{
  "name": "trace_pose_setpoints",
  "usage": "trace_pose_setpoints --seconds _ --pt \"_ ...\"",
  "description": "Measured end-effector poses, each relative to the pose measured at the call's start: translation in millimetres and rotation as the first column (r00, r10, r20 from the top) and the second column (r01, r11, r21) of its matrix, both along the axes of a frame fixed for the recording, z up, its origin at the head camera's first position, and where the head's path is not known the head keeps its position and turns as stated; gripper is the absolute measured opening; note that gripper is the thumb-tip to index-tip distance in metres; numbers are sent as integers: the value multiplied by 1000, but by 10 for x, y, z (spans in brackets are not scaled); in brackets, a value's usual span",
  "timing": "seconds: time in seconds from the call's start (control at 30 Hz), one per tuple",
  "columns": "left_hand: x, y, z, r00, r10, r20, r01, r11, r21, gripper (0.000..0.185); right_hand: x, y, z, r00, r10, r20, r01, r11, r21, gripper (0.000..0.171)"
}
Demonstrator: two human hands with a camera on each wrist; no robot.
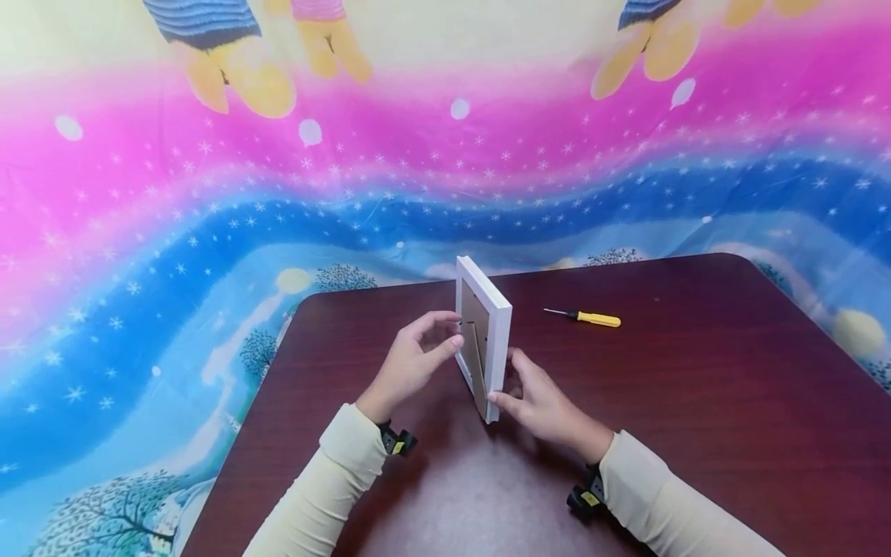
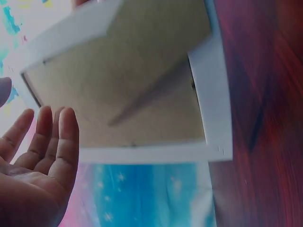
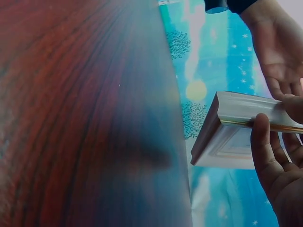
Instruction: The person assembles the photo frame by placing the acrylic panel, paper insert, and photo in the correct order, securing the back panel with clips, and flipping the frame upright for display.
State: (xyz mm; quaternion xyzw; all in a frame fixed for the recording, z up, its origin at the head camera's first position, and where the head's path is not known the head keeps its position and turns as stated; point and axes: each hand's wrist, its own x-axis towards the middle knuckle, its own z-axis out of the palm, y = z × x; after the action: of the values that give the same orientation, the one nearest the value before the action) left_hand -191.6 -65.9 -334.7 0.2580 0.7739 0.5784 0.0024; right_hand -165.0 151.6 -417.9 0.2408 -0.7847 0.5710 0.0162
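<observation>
A white picture frame stands on edge over the middle of the table, its brown backing board turned toward the left. From that board a brown easel leg angles outward. My right hand grips the frame's near side, thumb on the edge and fingers behind on the front face. In the right wrist view, those fingers lie along the frame's moulded edge. My left hand is at the back of the frame, with fingers extended and palm facing the board; in the left wrist view nothing is held in it.
A small screwdriver with a yellow handle lies on the dark red wooden table, right of the frame. Behind the table hangs a colourful printed cloth. A wrist camera is strapped at each cuff.
</observation>
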Motion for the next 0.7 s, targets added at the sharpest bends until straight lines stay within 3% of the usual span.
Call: trace_pose_setpoints --seconds 0.13,0.4,0.7 --pt "97 92 48 1000 -24 12 23 1000 13 42 -15 -9 5 1000 -23 -16 23 1000 16 59" --pt "134 267 41 1000 -31 5 31 997 66 45 -46 -34 13 995 -87 -43 89 995 47 57" --pt "-18 359 -233 999 48 19 -50 988 143 40 -48 -114 35 990 -125 -65 129 989 67 59"
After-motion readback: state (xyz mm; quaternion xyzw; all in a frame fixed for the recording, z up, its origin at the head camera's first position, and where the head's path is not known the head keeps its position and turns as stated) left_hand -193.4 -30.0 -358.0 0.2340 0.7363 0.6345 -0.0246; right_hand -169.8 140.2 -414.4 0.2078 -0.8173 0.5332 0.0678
